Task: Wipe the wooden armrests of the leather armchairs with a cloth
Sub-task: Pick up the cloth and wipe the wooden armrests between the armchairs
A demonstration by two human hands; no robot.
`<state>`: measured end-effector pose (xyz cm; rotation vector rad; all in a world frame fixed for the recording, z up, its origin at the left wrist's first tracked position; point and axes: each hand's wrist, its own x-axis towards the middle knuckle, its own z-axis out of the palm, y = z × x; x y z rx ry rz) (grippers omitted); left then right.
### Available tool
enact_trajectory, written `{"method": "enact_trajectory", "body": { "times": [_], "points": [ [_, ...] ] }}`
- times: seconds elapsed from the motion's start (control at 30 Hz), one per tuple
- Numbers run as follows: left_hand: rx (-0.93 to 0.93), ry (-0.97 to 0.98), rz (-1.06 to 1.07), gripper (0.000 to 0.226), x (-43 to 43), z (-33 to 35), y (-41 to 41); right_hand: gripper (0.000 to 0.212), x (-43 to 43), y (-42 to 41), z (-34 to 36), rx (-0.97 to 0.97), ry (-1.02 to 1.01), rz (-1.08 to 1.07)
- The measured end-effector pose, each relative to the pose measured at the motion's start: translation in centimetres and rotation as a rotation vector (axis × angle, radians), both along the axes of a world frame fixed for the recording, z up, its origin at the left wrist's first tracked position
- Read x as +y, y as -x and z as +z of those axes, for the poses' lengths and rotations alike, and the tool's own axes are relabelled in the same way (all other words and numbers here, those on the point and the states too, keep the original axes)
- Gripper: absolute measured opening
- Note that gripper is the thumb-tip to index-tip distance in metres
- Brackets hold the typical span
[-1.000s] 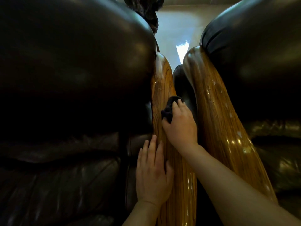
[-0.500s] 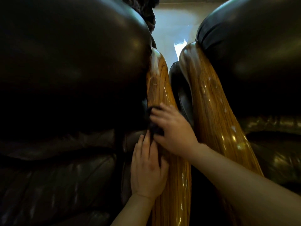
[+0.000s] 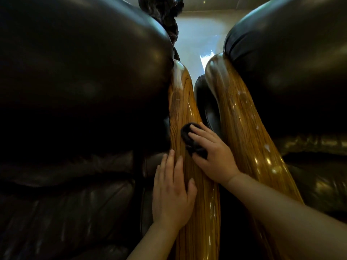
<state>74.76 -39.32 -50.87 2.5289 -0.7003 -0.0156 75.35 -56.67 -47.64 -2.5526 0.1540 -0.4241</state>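
Head view: right hand (image 3: 216, 156) grips dark cloth (image 3: 189, 139), half hidden, on wooden armrest (image 3: 184, 109); left hand (image 3: 170, 196) flat, open.

My right hand (image 3: 216, 154) slid the cloth (image 3: 189, 139) back from the armrest's (image 3: 187, 109) left edge toward its right side; fingers now point up-left again.

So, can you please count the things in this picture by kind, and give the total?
Leather armchairs: 2, left armchair and right armchair
Wooden armrests: 2, left armrest and right armrest
Dark cloth: 1
Hands: 2, left hand and right hand
Total: 7
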Motion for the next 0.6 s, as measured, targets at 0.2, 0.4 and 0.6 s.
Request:
{"method": "enact_trajectory", "body": {
  "times": [0.2, 0.4, 0.6],
  "points": [
    [-0.002, -0.064, -0.003, 0.065, -3.5, 1.2, -4.7, 0.03, 0.1, -7.2, 1.2, 0.073, -0.43, -0.458],
    [-0.018, -0.038, 0.02, 0.064, -5.6, 1.2, -7.2, 0.06, -0.8, -5.9, -0.4, 0.049, -0.248, -0.309],
    [-0.018, -0.053, 0.034, 0.071, -5.7, 1.1, -7.5, 0.062, -2.7, -13.3, 1.2, 0.082, -0.054, -0.139]
  ]
}}
